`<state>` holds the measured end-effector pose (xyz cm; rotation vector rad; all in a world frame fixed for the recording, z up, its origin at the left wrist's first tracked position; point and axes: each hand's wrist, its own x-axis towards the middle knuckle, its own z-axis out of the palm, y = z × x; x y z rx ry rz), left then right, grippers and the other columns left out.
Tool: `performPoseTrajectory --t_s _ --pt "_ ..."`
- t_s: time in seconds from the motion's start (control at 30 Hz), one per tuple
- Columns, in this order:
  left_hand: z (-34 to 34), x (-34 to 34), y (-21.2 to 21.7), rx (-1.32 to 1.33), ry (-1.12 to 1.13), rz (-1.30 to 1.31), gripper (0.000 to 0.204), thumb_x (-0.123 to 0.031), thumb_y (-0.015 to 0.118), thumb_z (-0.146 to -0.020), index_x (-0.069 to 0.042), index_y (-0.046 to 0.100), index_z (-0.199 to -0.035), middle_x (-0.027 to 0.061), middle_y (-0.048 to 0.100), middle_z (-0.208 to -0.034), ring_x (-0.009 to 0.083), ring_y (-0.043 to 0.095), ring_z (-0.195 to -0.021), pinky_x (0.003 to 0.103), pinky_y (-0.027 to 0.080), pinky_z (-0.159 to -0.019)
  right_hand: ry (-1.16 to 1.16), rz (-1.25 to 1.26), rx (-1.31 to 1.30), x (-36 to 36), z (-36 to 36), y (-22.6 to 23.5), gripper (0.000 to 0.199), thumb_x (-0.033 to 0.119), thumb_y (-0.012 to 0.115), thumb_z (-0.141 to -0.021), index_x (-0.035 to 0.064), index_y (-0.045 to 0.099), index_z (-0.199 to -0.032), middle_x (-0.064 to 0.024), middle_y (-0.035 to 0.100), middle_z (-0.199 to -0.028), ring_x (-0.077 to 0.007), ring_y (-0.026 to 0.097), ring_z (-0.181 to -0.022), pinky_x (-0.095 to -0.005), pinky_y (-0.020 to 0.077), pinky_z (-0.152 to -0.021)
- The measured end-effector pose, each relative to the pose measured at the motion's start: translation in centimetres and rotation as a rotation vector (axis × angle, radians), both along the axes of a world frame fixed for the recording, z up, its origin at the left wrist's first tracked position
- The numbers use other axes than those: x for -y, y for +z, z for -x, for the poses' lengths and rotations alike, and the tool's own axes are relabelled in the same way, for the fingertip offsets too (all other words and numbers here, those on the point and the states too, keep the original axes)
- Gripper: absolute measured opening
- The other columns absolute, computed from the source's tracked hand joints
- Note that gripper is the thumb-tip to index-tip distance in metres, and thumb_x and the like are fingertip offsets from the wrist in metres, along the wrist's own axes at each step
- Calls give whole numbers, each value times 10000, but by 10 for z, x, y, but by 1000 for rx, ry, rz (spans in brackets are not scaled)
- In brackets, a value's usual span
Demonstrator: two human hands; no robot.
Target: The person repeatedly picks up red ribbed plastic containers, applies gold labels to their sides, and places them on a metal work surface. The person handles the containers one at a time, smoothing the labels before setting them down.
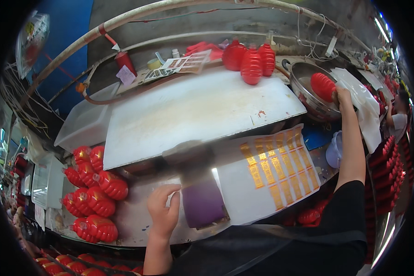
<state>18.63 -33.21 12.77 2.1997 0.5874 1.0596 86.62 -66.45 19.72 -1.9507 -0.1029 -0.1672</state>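
Ribbed red bottle gripped over steel bowl.

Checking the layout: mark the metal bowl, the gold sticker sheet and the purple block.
metal bowl [303, 94], head view, left rim.
gold sticker sheet [280, 168], head view, middle sticker rows.
purple block [202, 202], head view, top face.

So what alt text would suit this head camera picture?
A person's right hand grips a red ribbed bottle in a metal bowl; the left hand rests beside a purple block, near gold stickers.
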Motion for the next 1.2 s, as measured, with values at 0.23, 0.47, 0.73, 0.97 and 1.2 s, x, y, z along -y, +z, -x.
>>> performPoseTrajectory --t_s 0.23,0.47,0.73,0.97,1.2 --pt "15 8 -3 -74 79 111 127 -40 676 -942 0 759 -1029 128 765 -987 246 724 -948 343 544 -883 -202 812 305 -17 6 -7 395 397 641 -994 31 711 -1125 -264 719 -1214 -460 680 -1142 -558 528 -956" --pt "22 19 3 -112 57 86 118 -39 693 -921 -18 763 -1012 121 765 -976 250 722 -909 342 535 -832 -65 180 99 9 -74 -47 335 290 643 -967 -28 747 -966 -195 761 -985 -304 737 -881 -451 552 -791" --pt "13 27 14 -191 -155 -15 195 -42 731 -864 -48 758 -1058 138 762 -1093 329 711 -1032 408 547 -897 119 -89 127 15 6 21 235 245 670 -988 26 660 -906 -44 652 -767 -126 626 -647 -313 474 -565" --pt "-32 45 32 -145 -320 -232 413 -84 815 -752 -103 754 -1160 216 583 -1466 430 546 -1369 486 475 -1113 460 267 423 -55 185 96 213 265 651 -1015 67 618 -945 -24 630 -790 -109 613 -667 -293 484 -577" --pt "-55 82 14 -75 -271 -395 728 -116 894 -641 -150 707 -1345 244 524 -1511 457 514 -1392 525 445 -1130 1089 625 13 -176 379 46 232 230 651 -972 33 597 -862 -11 591 -783 -89 539 -749 -283 475 -647"
